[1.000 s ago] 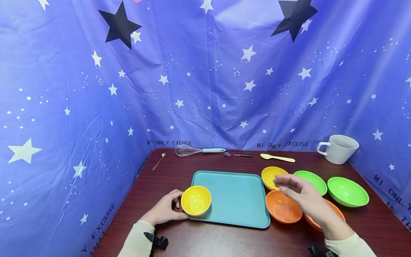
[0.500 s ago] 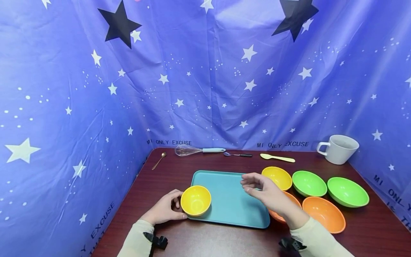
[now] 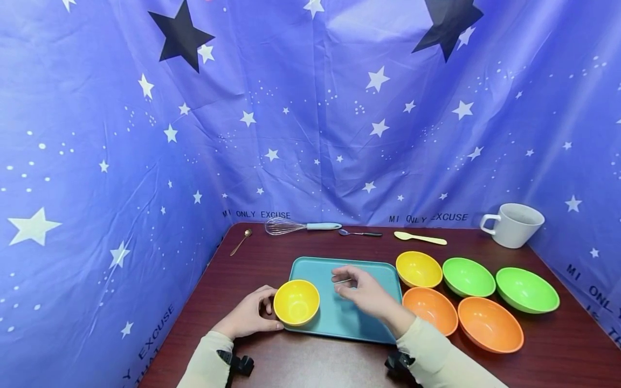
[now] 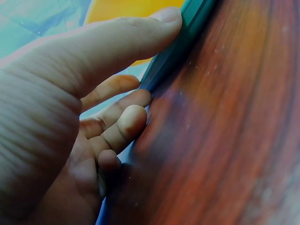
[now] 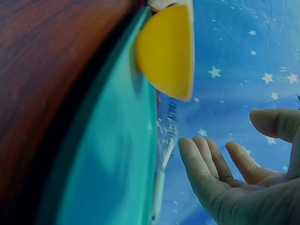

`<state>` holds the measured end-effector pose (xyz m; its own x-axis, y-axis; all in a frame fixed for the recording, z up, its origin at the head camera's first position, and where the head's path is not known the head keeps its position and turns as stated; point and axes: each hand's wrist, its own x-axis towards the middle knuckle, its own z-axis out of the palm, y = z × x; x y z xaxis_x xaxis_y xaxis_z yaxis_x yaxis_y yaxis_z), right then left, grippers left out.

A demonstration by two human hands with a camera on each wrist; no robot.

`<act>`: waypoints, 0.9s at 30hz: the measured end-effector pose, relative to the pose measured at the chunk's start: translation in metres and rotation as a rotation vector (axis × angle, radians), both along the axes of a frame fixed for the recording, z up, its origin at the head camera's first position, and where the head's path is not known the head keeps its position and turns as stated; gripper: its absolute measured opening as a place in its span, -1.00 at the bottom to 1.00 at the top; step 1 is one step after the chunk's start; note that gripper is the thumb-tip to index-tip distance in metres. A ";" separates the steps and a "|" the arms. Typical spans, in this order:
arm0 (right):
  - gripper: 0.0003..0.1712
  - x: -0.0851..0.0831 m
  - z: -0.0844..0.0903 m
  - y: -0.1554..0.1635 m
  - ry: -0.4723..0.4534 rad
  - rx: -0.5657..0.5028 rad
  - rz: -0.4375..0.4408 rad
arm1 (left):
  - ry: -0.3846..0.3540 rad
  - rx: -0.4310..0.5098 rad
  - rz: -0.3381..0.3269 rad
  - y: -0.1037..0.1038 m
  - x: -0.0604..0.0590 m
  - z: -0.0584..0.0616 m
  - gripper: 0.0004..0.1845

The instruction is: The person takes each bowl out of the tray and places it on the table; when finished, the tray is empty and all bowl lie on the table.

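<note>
1. Head view: the left hand (image 3: 249, 317) curls round the near-left side of a small round yellow plastic bowl (image 3: 296, 302), its grip closed on the bowl's wall, thumb at the front. The bowl sits on the near-left corner of a flat rectangular teal plastic tray (image 3: 361, 320), which lies on the dark red-brown wooden tabletop (image 3: 301, 364).
2. Head view: the right hand (image 3: 365, 292) hovers over the middle of the tray, fingers loosely bent, grip wide and holding nothing, near the bowl but apart from it.
3. Head view: right of the tray stand a second yellow bowl (image 3: 419, 269), two orange bowls (image 3: 429, 310) and two green bowls (image 3: 468, 276). Along the back edge lie a wire whisk with a pale blue handle (image 3: 301, 226), two spoons, a cream spatula (image 3: 420, 238) and a white mug (image 3: 513, 224).
4. Left wrist view: the thumb (image 4: 117, 42) lies along the yellow bowl (image 4: 126, 7) at the tray's teal rim (image 4: 183, 42); the other fingers (image 4: 124, 124) are curled beside the rim.
5. Right wrist view: the right hand (image 5: 243, 187) is spread and empty, fingers (image 5: 197, 168) relaxed; the yellow bowl (image 5: 168, 51) rests on the tray (image 5: 112, 159).
</note>
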<state>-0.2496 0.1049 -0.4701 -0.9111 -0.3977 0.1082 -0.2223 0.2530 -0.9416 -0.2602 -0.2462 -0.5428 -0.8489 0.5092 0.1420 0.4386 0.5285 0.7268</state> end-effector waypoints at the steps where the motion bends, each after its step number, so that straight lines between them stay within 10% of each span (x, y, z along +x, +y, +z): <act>1: -0.56 -0.002 -0.003 -0.004 -0.012 -0.004 0.003 | 0.000 0.001 -0.001 0.000 0.000 0.000 -0.28; 12: -0.48 -0.011 -0.018 -0.030 -0.252 -0.105 0.082 | 0.014 -0.001 -0.005 -0.001 -0.001 -0.001 -0.31; 27: -0.54 -0.014 -0.028 -0.049 -0.313 -0.119 0.081 | 0.000 0.009 -0.005 -0.001 -0.002 0.000 -0.31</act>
